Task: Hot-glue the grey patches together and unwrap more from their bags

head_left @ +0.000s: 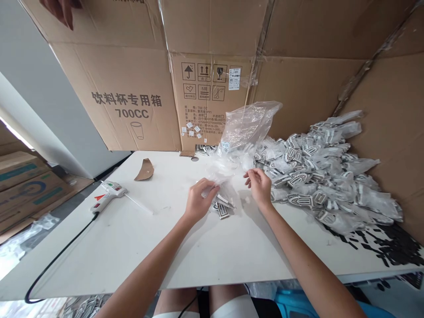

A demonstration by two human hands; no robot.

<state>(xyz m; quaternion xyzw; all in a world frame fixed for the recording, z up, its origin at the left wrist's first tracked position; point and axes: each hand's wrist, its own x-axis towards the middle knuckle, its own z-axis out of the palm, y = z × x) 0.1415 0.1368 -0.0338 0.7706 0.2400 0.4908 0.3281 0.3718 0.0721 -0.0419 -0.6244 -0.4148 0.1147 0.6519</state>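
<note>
Near the middle of the white table, my left hand (201, 198) pinches a clear plastic bag (222, 182). Grey-and-white patterned pieces (222, 210) lie at the bag's lower end, just right of my left fingers. My right hand (259, 184) hovers to the right of the bag, thumb and index finger pressed together; anything between them is too small to make out. Behind both hands stands a large crumpled clear bag (247, 123) with a small label. To the right of my right hand rises a pile of bagged patterned pieces (301, 170).
A white glue gun (107, 196) with a black cable lies at the left, near a torn cardboard scrap (145, 170). Cardboard walls (132, 79) border the table's back and right. Black strips (387, 245) lie at right. Another person's hand (61, 11) shows at top left.
</note>
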